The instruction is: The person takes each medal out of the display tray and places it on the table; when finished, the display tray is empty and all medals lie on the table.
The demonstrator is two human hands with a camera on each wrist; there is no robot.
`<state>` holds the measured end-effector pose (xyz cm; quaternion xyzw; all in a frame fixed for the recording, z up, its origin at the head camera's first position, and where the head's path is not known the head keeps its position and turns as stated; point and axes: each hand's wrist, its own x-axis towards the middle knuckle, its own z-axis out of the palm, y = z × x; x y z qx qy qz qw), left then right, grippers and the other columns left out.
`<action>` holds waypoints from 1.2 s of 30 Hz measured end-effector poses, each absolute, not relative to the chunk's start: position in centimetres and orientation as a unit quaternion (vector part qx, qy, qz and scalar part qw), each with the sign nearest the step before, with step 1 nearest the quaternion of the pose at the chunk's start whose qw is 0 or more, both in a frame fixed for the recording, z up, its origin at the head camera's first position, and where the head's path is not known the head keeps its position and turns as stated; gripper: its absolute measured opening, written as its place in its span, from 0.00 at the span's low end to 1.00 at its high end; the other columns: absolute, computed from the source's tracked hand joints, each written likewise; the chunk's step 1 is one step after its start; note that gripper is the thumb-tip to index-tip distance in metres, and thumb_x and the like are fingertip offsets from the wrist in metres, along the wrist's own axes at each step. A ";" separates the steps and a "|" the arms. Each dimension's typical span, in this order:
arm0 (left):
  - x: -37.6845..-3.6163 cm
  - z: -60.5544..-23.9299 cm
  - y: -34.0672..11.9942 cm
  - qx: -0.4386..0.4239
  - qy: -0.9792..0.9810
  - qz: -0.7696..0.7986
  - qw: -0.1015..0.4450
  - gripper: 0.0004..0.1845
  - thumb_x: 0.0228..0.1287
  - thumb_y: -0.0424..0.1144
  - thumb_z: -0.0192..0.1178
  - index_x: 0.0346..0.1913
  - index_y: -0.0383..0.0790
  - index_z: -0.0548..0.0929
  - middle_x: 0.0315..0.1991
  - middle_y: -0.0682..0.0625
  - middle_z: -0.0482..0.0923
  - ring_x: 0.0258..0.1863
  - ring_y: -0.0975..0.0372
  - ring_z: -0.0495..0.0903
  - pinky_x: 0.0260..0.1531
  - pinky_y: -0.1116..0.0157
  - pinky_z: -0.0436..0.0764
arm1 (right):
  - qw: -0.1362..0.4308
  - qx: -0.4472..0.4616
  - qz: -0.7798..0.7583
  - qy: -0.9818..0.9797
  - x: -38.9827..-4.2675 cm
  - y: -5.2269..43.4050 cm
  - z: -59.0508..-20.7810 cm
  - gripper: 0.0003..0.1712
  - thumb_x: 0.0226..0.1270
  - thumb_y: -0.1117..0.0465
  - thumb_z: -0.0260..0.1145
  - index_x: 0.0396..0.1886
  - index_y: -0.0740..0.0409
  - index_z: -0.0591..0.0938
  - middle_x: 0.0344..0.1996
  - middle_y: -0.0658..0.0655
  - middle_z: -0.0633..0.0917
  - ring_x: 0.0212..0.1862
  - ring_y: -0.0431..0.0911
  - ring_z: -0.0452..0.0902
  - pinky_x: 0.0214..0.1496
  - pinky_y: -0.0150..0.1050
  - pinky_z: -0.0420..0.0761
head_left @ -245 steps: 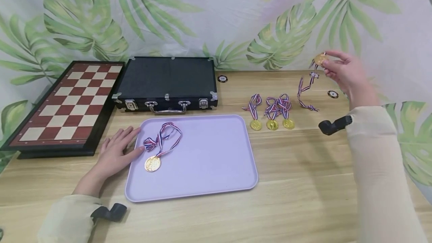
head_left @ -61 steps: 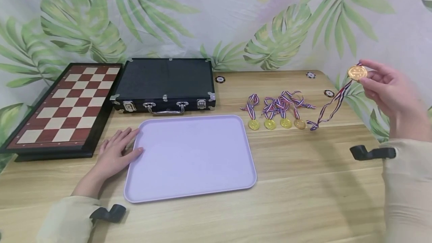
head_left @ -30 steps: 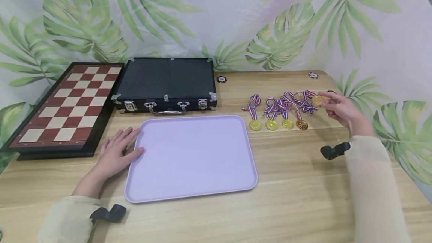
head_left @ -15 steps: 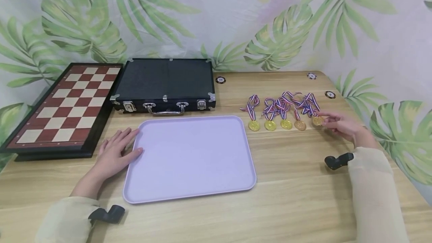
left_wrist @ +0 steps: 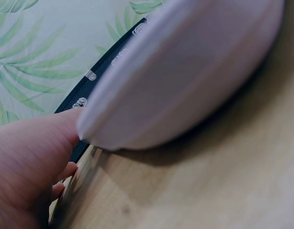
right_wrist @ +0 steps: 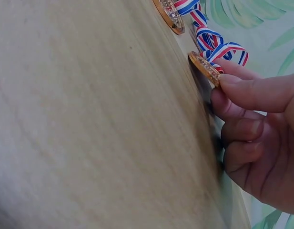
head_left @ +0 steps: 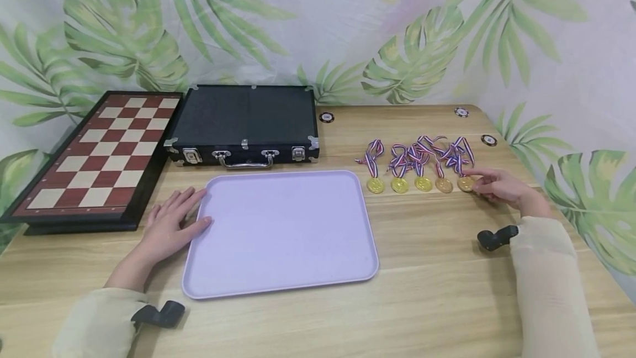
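Observation:
My right hand [head_left: 497, 187] pinches the edge of a gold medal [head_left: 465, 184] at the right end of a row. In the right wrist view, thumb and fingers hold that medal [right_wrist: 205, 67] by its rim, close over the wood. Its red, white and blue ribbon [head_left: 459, 153] trails behind it, bunched against the neighbouring ribbons. Leftward lie several more medals, among them a copper-toned one [head_left: 444, 185] and a yellow-gold one [head_left: 375, 185]. My left hand [head_left: 171, 225] rests with fingers spread at the left edge of a lilac tray [head_left: 280, 236], which is bare.
Behind the tray stands a black case [head_left: 243, 117] with metal corners and a handle. A chessboard box [head_left: 99, 159] lies to its left. Poker chips lie toward the back: one chip [head_left: 326, 117] by the case, another chip [head_left: 461, 112] and a third chip [head_left: 489, 140] at right.
A medal lay on the tray earlier; the tray is now bare. My right hand has brought a medal down from the raised right side to the row's end. My left hand stays put.

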<state>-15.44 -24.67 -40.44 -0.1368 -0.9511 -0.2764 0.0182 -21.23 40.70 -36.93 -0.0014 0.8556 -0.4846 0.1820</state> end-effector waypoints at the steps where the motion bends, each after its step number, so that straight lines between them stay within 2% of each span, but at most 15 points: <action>1: -15.4 -40.5 -24.7 -0.137 -0.951 -0.277 0.018 0.33 0.57 0.52 0.52 0.64 0.44 0.57 0.62 0.34 0.49 0.62 0.44 0.39 0.51 0.41 0.31 | 0.180 -0.003 -0.479 0.859 -21.2 40.7 -36.9 0.22 0.56 0.66 0.59 0.49 0.40 0.75 0.25 0.53 0.75 0.17 0.38 0.64 0.16 0.29 0.64; 4: -15.4 -40.5 -24.7 -0.136 -0.951 -0.278 0.017 0.33 0.57 0.52 0.52 0.64 0.44 0.57 0.62 0.34 0.49 0.62 0.44 0.39 0.51 0.40 0.31 | 0.175 -0.010 -0.461 0.870 -21.3 40.5 -36.9 0.22 0.56 0.66 0.60 0.51 0.45 0.74 0.25 0.54 0.74 0.18 0.38 0.65 0.17 0.29 0.65; 10: -15.3 -40.4 -24.8 -0.134 -0.951 -0.279 0.017 0.33 0.57 0.52 0.52 0.64 0.44 0.57 0.62 0.34 0.49 0.62 0.44 0.39 0.50 0.40 0.31 | 0.148 -0.022 -0.403 0.903 -21.3 39.9 -37.0 0.27 0.54 0.65 0.61 0.56 0.62 0.67 0.23 0.54 0.72 0.20 0.38 0.65 0.20 0.30 0.67; 13: -15.4 -40.4 -24.8 -0.132 -0.951 -0.279 0.017 0.33 0.57 0.52 0.52 0.64 0.44 0.57 0.63 0.34 0.49 0.62 0.44 0.39 0.50 0.40 0.31 | 0.130 -0.034 -0.364 0.922 -21.3 39.6 -37.1 0.30 0.54 0.64 0.62 0.57 0.66 0.65 0.22 0.55 0.71 0.21 0.40 0.65 0.22 0.32 0.68; 19: -15.3 -40.4 -24.8 -0.129 -0.952 -0.278 0.013 0.33 0.58 0.52 0.51 0.64 0.44 0.57 0.63 0.35 0.49 0.62 0.44 0.38 0.51 0.41 0.30 | 0.119 -0.053 -0.303 0.944 -21.3 39.1 -37.0 0.31 0.55 0.61 0.62 0.57 0.67 0.65 0.21 0.55 0.70 0.23 0.43 0.64 0.25 0.35 0.67; 24: -15.3 -40.4 -24.8 -0.128 -0.952 -0.277 0.013 0.33 0.57 0.53 0.51 0.64 0.44 0.57 0.63 0.35 0.49 0.62 0.44 0.39 0.51 0.40 0.31 | 0.124 -0.055 -0.298 0.945 -21.6 39.3 -37.2 0.30 0.55 0.60 0.62 0.57 0.67 0.65 0.18 0.53 0.70 0.21 0.41 0.64 0.23 0.34 0.66; 28: -15.4 -40.4 -24.8 -0.129 -0.952 -0.277 0.014 0.33 0.57 0.53 0.51 0.64 0.44 0.57 0.63 0.35 0.49 0.62 0.44 0.39 0.51 0.40 0.31 | 0.130 -0.037 -0.325 0.936 -21.5 39.4 -37.2 0.32 0.56 0.60 0.61 0.59 0.65 0.62 0.19 0.54 0.72 0.20 0.41 0.65 0.21 0.33 0.67; 33: -15.6 -40.1 -25.0 -0.133 -0.949 -0.287 0.009 0.33 0.57 0.51 0.52 0.64 0.42 0.58 0.62 0.33 0.50 0.61 0.42 0.41 0.49 0.39 0.33 | 0.107 -0.020 -0.368 0.923 -21.2 39.0 -36.5 0.32 0.59 0.62 0.58 0.61 0.64 0.59 0.25 0.60 0.76 0.21 0.42 0.67 0.21 0.34 0.68; 36: -16.2 -39.2 -25.2 -0.139 -0.945 -0.297 -0.013 0.33 0.58 0.51 0.52 0.63 0.39 0.58 0.58 0.32 0.56 0.59 0.40 0.49 0.50 0.39 0.43 | 0.079 -0.022 -0.372 0.925 -21.3 38.1 -35.2 0.32 0.61 0.60 0.56 0.62 0.66 0.57 0.31 0.66 0.74 0.26 0.47 0.69 0.26 0.37 0.71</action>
